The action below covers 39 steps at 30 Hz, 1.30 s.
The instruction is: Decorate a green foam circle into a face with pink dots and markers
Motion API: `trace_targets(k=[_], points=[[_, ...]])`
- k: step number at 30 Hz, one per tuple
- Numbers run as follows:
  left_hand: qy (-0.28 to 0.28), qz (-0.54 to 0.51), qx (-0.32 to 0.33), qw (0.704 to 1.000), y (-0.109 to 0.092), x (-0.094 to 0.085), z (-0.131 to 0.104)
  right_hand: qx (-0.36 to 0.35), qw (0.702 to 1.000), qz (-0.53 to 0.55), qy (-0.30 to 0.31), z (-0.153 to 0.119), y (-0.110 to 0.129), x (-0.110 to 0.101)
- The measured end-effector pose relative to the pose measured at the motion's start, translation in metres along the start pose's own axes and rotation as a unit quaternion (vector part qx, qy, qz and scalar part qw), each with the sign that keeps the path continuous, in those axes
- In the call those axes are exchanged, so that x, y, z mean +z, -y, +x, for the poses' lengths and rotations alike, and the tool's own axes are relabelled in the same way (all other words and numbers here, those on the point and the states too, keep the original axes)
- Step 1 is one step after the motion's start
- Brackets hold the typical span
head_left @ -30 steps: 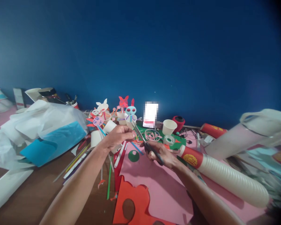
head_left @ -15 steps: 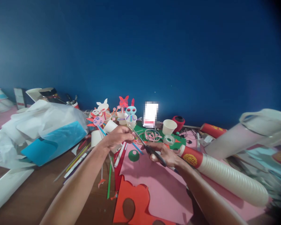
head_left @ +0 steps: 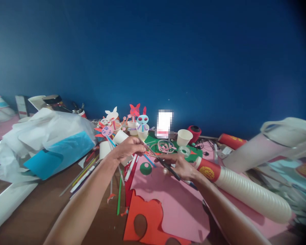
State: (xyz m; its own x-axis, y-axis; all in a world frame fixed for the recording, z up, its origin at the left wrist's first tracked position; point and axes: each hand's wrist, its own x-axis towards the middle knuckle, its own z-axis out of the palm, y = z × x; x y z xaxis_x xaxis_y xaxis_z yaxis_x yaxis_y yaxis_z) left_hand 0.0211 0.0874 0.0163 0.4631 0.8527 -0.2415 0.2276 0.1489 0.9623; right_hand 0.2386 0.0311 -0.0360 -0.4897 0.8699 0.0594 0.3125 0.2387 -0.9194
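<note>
My right hand (head_left: 180,166) is closed around the dark handles of a pair of scissors (head_left: 171,169). Their narrow blades point up and left, reaching the fingertips of my left hand (head_left: 131,148). That left hand is pinched shut, and what sits between its thumb and finger is too small to make out. Below the blades lies a blue strip (head_left: 150,161), beside a green paper disc (head_left: 145,168) bearing a small pink circle. Both rest over a pink paper sheet (head_left: 180,204).
Cut orange paper (head_left: 153,214) lies in front. Paper-cup rabbit figures (head_left: 142,127) stand behind my left hand. A paper cup (head_left: 185,137) and tape roll (head_left: 184,151) are at the back. Stacked cups (head_left: 255,194) lie right, a plastic bag (head_left: 40,136) left.
The scissors' blades look closer together and have turned slightly at my left fingertips. Both hands stay in nearly the same place.
</note>
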Motion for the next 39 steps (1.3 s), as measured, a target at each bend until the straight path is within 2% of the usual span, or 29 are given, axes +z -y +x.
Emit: trace_targets(k=[8,14,17,27,39], points=[[0.012,-0.022,0.003,1.0,0.0,-0.002,0.001,0.021,0.999,0.038,-0.005,0.0,-0.002,0.003],[0.029,-0.066,0.018,0.997,0.004,-0.002,0.001,-0.004,0.995,0.082,-0.053,0.002,-0.003,0.005],[0.029,-0.095,0.034,0.994,0.007,0.002,0.003,0.005,0.993,0.106,-0.056,0.003,-0.001,0.008],[-0.035,-0.147,0.052,0.987,0.004,0.007,0.004,0.009,0.988,0.149,-0.043,0.003,-0.002,0.013],[-0.045,-0.128,0.054,0.989,0.003,0.007,0.004,0.003,0.988,0.147,-0.038,0.003,0.0,0.014]])
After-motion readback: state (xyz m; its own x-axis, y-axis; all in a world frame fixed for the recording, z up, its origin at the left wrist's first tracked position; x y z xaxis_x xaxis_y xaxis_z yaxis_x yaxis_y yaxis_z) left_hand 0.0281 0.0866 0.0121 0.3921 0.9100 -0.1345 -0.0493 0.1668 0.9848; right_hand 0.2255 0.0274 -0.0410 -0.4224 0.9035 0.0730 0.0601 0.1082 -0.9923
